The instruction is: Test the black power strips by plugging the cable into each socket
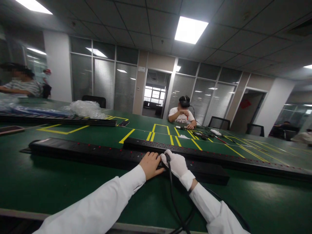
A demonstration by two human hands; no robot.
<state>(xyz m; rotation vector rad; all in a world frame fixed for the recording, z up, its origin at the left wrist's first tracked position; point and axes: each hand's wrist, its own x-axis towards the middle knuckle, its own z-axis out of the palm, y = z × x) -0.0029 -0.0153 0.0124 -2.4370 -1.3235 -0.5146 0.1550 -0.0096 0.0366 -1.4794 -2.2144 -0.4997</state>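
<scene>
A long black power strip (102, 152) with red dots along its top lies across the green table in front of me. My left hand (151, 165), bare, grips the middle of this strip, fingers over its top and thumb along the near side. Right beside it, my right hand (175, 162) in a white glove is closed round the plug end of a black cable (171, 187). The plug is held against the strip's top; whether it sits in a socket is hidden by the glove. From there the cable hangs down over the near table edge.
Behind lies a second long black strip (219, 158). Further left are another black strip (97, 122), crumpled clear plastic (86, 109) and a phone (11, 130). Yellow tape (161, 124) marks the green table (80, 187). Across it sits a person (181, 113) near cables and small tools.
</scene>
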